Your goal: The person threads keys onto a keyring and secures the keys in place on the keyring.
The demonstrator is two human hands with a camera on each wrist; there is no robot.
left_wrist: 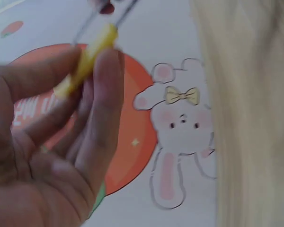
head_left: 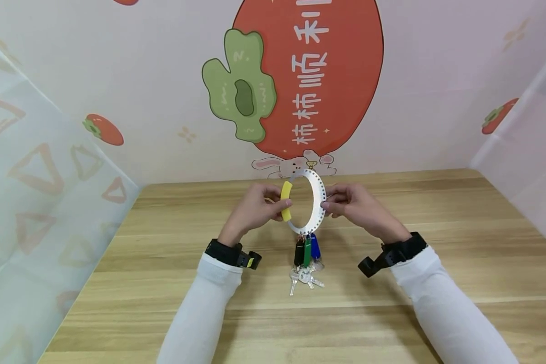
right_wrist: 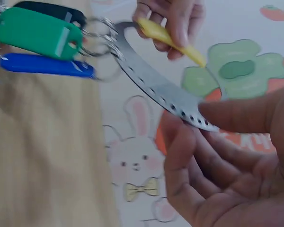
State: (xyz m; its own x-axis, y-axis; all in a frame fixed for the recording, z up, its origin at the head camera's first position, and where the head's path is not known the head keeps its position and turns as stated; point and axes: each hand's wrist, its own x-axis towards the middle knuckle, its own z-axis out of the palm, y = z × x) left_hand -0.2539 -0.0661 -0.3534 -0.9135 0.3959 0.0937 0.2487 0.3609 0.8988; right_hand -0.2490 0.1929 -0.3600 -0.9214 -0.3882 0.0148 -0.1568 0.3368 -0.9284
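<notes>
Both hands hold up a round metal key ring (head_left: 319,197) with a row of small holes along its wide flat band. My left hand (head_left: 259,207) pinches its yellow grip sleeve (head_left: 285,201) between thumb and fingers. On the opposite side, my right hand (head_left: 352,205) pinches the perforated band, thumb on the near face, as the right wrist view shows. From the bottom of the ring hang a black key tag (head_left: 299,253), a green key tag (right_wrist: 38,34) and a blue key tag (right_wrist: 46,65) on small split rings. Several silver keys (head_left: 306,275) dangle below the tags.
A wood-grain table (head_left: 164,283) lies beneath the hands. Behind it stands a pale backdrop (head_left: 164,91) printed with a large red persimmon and a rabbit, with side panels at left and right. Each wrist wears a black camera strap (head_left: 225,253).
</notes>
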